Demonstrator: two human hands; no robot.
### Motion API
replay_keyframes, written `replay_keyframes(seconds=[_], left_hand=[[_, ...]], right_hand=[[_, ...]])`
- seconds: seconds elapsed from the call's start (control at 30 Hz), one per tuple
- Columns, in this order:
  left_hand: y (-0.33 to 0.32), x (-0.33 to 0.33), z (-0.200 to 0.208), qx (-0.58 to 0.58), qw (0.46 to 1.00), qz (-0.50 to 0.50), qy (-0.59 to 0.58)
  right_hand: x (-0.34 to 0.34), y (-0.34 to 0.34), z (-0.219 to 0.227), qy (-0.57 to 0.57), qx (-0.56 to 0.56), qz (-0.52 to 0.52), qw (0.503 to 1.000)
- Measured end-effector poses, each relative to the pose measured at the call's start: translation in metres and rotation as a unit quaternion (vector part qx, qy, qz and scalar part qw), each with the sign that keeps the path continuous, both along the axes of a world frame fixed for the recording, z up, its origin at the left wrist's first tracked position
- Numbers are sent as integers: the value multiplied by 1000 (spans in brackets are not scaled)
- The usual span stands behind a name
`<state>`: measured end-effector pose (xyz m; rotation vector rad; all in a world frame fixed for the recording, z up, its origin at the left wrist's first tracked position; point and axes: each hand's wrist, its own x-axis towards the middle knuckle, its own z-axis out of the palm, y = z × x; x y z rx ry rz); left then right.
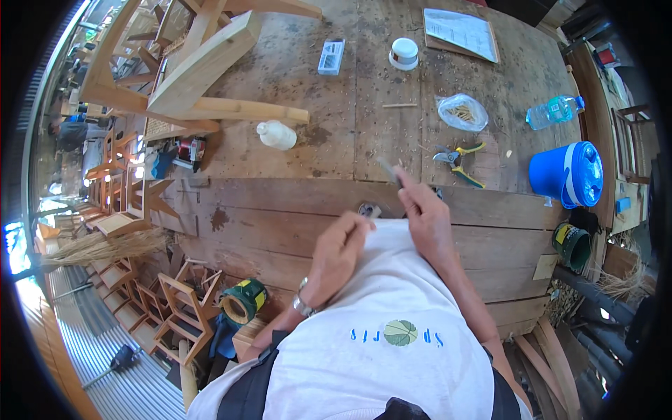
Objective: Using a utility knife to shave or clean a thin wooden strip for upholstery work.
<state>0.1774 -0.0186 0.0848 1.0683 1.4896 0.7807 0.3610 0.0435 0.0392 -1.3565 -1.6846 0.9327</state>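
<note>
My right hand (428, 220) is closed around the handle of a small knife (387, 169), whose thin blade points up and left over the workbench's front edge. My left hand (339, 245), with a watch on the wrist, is held at the hem of the white shirt. Its fingers are curled together, and whatever they may hold is hidden. Just beyond the right hand lie pruning shears (456, 165) with yellow and green handles, spread apart on the bench. Behind them sits a clear plastic bag (462, 112) of small wooden pegs. A thin stick (400, 106) lies farther back.
The worn wooden workbench (336, 150) carries a white bottle (277, 135), a small box (332, 57), a white jar (404, 54), a clipboard (460, 33), a water bottle (555, 112) and a blue bucket (566, 174). At left stands a wooden chair frame (206, 66).
</note>
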Motion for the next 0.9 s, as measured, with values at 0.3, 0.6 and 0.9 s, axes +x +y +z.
replay_keyframes(seconds=[0.3,0.6,0.9], left_hand=[[19,0,-6,-39,997,45,-47],[27,3,-9,-30,998,27,-42],[11,3,8,-36,999,0,-20]], right_hand=[[-3,-15,10,-90,-10,119,989],[-1,-13,8,-93,4,104,990],[7,13,-8,-39,-11,11,999]])
